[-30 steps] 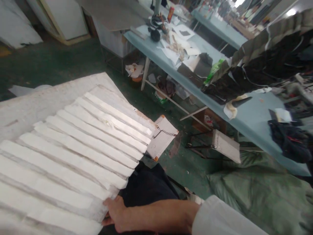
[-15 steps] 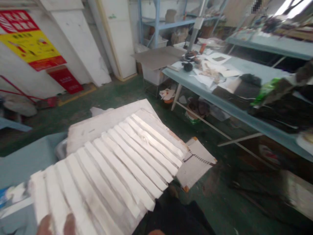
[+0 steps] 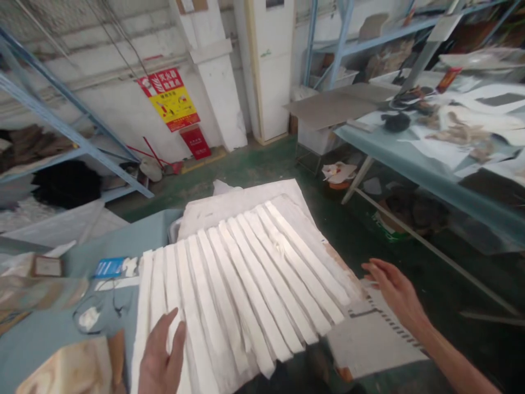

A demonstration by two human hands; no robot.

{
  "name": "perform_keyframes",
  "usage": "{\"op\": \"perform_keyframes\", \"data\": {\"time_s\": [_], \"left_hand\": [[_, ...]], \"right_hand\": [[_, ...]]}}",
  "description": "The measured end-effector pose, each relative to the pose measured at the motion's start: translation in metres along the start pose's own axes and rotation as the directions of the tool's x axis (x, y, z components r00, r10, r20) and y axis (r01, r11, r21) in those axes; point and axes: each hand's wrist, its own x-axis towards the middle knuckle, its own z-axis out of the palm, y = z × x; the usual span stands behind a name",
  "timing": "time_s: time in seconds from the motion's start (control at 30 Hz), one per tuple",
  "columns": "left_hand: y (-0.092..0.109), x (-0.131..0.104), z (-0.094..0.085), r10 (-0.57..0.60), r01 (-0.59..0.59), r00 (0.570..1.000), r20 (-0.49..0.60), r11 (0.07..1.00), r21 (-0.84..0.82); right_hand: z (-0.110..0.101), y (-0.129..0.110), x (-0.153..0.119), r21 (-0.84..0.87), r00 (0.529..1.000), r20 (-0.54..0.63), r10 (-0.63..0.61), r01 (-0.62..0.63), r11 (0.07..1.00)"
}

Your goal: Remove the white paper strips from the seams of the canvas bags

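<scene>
**My open left hand over the white strips, my open right hand out beyond the board**

Head view: Long, flat white strips (image 3: 262, 284) lie side by side in a slanting row in front of me, with narrow greyish gaps between them. Behind their far ends shows a broad off-white board (image 3: 229, 207), its right edge worn brown. A small frayed white clump (image 3: 279, 247) sits on the strips toward the right.

My left hand (image 3: 162, 353) is over the near left part of the row, thumb and fingers apart, gripping nothing I can see; I cannot tell whether it touches the strips. My right hand (image 3: 394, 293) is just beyond the board's right edge, fingers loosely bent and a little spread, with nothing visible in it. Lower down, by that hand, is a pale flat panel with dashed black marks (image 3: 377, 342).

To my left, a blue-green tabletop (image 3: 135, 232) holds a blue-and-white packet (image 3: 109, 267), a thin dark cord (image 3: 76, 314) around a white scrap (image 3: 89, 317), and a blocky cream-coloured object (image 3: 71, 366). Off to my right, a blue-green workbench (image 3: 435, 169) carries white sheets and a fuzzy black bundle (image 3: 396, 122).
</scene>
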Motion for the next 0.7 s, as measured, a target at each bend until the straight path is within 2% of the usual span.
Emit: {"op": "perform_keyframes", "data": {"time_s": [0.1,0.17,0.27,0.37,0.5,0.6,0.7], "left_hand": [[0.0,0.074,0.009,0.057,-0.056,0.996,0.068,0.998,-0.008],[0.0,0.128,0.028,0.112,-0.11,0.982,0.151,0.994,-0.022],[0.005,0.208,0.075,0.184,-0.176,0.944,0.274,0.983,-0.055],[0.022,0.273,0.13,0.252,-0.23,0.885,0.391,0.968,-0.103],[0.066,0.324,0.189,0.34,-0.295,0.778,0.528,0.94,-0.17],[0.108,0.342,0.218,0.384,-0.346,0.687,0.617,0.919,-0.187],[0.149,0.35,0.241,0.397,-0.398,0.619,0.677,0.902,-0.166]], "right_hand": [[0.011,-0.007,0.073,-0.044,0.999,-0.033,0.028,-0.03,0.999],[0.026,-0.013,0.112,-0.085,0.998,-0.026,0.065,-0.067,0.994],[0.055,-0.023,0.157,-0.146,0.993,0.002,0.12,-0.118,0.982],[0.085,-0.032,0.184,-0.196,0.988,0.024,0.155,-0.147,0.969],[0.113,-0.038,0.201,-0.25,0.981,0.049,0.189,-0.171,0.953],[0.123,-0.043,0.206,-0.263,0.979,0.08,0.19,-0.163,0.951],[0.128,-0.048,0.214,-0.252,0.977,0.11,0.185,-0.152,0.956]]}}
